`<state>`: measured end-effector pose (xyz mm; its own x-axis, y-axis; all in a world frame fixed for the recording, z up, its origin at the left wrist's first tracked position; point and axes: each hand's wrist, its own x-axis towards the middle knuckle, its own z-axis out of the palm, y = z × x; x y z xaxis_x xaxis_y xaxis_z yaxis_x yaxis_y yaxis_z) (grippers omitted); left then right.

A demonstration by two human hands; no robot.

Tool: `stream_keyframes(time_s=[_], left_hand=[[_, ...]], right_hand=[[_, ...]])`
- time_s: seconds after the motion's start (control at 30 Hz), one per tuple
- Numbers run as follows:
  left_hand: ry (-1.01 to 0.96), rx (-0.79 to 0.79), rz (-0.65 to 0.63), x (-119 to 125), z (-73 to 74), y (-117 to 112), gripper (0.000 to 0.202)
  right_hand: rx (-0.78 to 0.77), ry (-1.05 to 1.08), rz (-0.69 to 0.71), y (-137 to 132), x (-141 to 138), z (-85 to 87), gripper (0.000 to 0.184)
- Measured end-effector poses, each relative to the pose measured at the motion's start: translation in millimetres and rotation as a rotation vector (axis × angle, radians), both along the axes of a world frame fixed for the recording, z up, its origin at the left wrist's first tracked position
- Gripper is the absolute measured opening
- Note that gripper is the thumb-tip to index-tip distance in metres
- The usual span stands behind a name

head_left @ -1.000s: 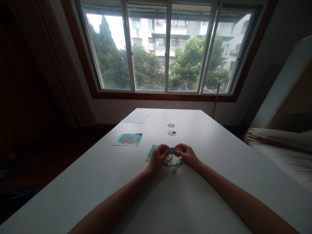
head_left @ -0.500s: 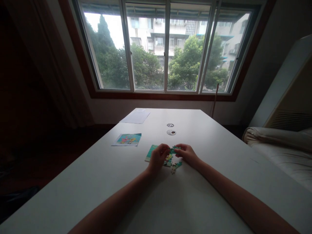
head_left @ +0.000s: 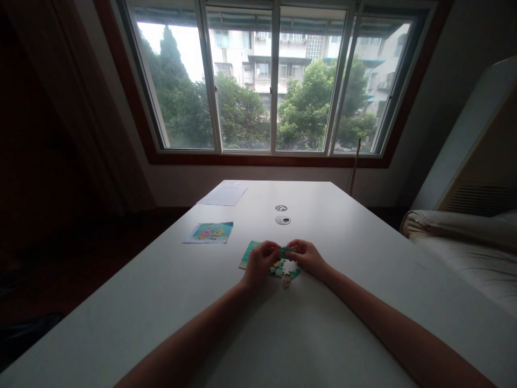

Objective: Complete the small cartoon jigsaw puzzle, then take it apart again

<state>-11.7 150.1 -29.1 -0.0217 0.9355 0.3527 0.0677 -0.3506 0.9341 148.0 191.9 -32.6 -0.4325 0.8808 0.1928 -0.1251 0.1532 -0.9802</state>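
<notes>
"Where is the work on the table (head_left: 347, 226)?"

"Midway between the left and right edges. A green puzzle section (head_left: 286, 251) is held up there, just over the tabletop."

"Held by which hand?"

"Both. The left hand (head_left: 259, 262) pinches its left end and the right hand (head_left: 309, 258) pinches its right end, the fingertips almost meeting. I can't tell if it is one piece or several joined."

"What lies under them?"

"A cluster of puzzle pieces (head_left: 286, 283), some sticking out toward the near side of the table. A flat green panel (head_left: 246, 257) shows just beyond the left hand, on the side of the left edge; the hand covers part of it."

"How much room on each side?"

"A broad stretch of tabletop runs from the right hand to the right edge, where a pale sofa (head_left: 464, 258) stands beyond. The left edge is well away too, but a picture sheet (head_left: 210, 232) lies between, nearer that edge than the hands are."

"And toward the far edge?"

"Two round discs, a nearer disc (head_left: 283, 220) and a farther disc (head_left: 281, 208), lie one behind the other. White paper (head_left: 224, 195) takes up the far left corner, reaching the left edge."

"The near edge?"

"Out of view; the forearms come in from there."
</notes>
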Motion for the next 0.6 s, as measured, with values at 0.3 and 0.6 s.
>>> stream_keyframes(time_s=[0.3, 0.6], left_hand=[[0.029, -0.009, -0.042, 2.2, 3.0, -1.3, 0.018], [0.054, 0.020, -0.112, 2.4, 5.4, -4.6, 0.027]], right_hand=[[0.016, -0.131, -0.059, -0.6, -0.2, 0.9, 0.037], [0.033, -0.106, -0.079, 0.3, -0.1, 0.0, 0.034]])
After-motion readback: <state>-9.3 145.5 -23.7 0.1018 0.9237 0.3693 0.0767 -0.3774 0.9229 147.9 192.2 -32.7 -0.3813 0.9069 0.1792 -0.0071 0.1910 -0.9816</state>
